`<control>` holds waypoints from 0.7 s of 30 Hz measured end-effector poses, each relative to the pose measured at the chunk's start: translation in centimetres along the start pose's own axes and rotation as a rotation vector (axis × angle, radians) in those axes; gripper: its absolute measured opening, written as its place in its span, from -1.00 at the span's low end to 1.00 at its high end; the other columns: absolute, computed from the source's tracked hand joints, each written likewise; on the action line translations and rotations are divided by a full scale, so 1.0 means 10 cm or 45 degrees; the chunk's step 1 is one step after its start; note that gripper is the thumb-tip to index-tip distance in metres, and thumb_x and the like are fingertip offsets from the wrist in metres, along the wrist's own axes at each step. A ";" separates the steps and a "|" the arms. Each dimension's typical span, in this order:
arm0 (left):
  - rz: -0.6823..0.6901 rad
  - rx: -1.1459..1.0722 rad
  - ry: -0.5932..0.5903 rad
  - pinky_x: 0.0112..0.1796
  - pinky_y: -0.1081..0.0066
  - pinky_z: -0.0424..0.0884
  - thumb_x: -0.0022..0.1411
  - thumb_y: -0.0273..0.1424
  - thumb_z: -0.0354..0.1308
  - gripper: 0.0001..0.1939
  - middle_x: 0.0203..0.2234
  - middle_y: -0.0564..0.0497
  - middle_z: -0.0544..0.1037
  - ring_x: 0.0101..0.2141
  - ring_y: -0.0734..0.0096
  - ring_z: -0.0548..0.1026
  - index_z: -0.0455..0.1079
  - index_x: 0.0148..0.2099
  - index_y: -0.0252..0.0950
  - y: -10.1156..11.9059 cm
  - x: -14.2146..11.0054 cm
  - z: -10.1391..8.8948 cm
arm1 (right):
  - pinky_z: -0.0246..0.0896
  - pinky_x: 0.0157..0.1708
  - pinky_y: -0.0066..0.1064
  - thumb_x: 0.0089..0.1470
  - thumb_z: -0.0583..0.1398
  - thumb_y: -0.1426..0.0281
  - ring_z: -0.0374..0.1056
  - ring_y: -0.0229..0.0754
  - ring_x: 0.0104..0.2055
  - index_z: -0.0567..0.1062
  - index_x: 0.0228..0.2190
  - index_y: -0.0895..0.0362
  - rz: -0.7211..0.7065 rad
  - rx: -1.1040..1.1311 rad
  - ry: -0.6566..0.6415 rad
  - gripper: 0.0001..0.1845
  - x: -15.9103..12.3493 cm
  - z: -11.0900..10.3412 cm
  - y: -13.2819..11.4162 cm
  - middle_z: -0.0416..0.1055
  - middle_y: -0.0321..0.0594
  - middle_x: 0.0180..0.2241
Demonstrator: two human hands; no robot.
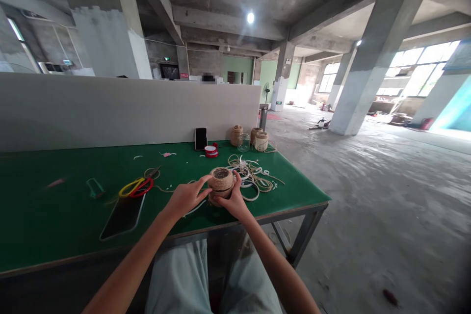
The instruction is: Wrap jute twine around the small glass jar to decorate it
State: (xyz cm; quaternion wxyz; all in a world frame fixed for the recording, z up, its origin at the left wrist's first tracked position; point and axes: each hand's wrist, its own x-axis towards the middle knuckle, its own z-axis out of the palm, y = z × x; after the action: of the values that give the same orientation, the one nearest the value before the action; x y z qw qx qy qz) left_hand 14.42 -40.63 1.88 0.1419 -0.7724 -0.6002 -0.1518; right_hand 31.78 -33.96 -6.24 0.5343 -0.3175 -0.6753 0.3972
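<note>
A small jar wrapped in brown twine stands near the front edge of the green table. My right hand grips it from the near right side, fingers curled round it. My left hand rests at its left, with finger and thumb pinched against the jar's side. A loose tangle of brown twine and white cord lies just right of the jar. A strand of twine runs left from the jar across the table.
Red and yellow scissors and a dark phone lie left of my hands, with a green lighter beyond. At the back stand another phone, red tape, a glass jar and twine-wrapped jars. A white partition backs the table.
</note>
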 end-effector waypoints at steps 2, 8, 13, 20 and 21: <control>-0.014 -0.016 -0.022 -0.52 0.55 0.15 0.32 -0.16 -0.11 -0.54 -0.52 0.06 0.52 -0.55 0.40 0.47 0.14 0.20 -0.19 0.00 0.02 0.00 | -0.10 0.20 -0.07 -0.26 0.35 0.43 0.12 0.03 0.19 -0.19 0.21 0.04 -0.005 0.024 -0.021 0.13 0.00 -0.01 -0.02 0.15 -0.04 0.14; -0.007 -0.182 -0.065 -0.52 0.55 0.16 0.32 -0.16 -0.13 -0.47 -0.49 0.08 0.50 -0.51 0.39 0.48 -0.01 0.28 -0.15 -0.03 0.08 0.03 | -0.03 0.18 -0.06 -0.22 0.32 0.44 0.17 0.01 0.17 -0.18 0.20 0.02 -0.035 0.107 -0.072 0.09 0.01 -0.05 -0.03 0.16 -0.05 0.13; -0.002 -0.255 -0.080 -0.51 0.53 0.17 0.29 -0.10 -0.11 -0.43 -0.55 0.10 0.45 -0.52 0.38 0.46 -0.02 0.29 -0.14 -0.09 0.14 0.05 | 0.03 0.16 -0.07 -0.27 0.33 0.47 0.24 -0.02 0.13 -0.18 0.18 0.00 -0.017 0.237 -0.160 0.11 0.09 -0.11 0.00 0.24 -0.09 0.07; 0.010 -0.262 -0.124 -0.50 0.50 0.16 0.26 -0.03 -0.11 -0.42 -0.57 0.10 0.44 -0.52 0.35 0.46 0.06 0.26 -0.12 -0.09 0.19 0.02 | 0.01 0.17 -0.10 -0.28 0.36 0.43 0.24 -0.05 0.13 -0.18 0.19 0.02 0.067 0.298 -0.326 0.14 0.14 -0.22 -0.11 0.23 -0.10 0.08; 0.000 -0.281 -0.122 -0.50 0.50 0.16 0.26 -0.03 -0.10 -0.42 -0.56 0.10 0.44 -0.52 0.35 0.46 0.06 0.26 -0.12 -0.08 0.19 0.02 | -0.01 0.19 -0.10 -0.28 0.37 0.40 0.21 -0.05 0.15 -0.21 0.20 0.01 0.061 0.277 -0.315 0.16 0.11 -0.22 -0.12 0.18 -0.09 0.11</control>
State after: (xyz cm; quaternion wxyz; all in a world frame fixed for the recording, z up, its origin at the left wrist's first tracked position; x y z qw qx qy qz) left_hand 14.08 -38.66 2.51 0.0272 -0.7896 -0.5861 -0.1798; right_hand 33.68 -33.12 -4.41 0.4685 -0.2224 -0.6810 0.5169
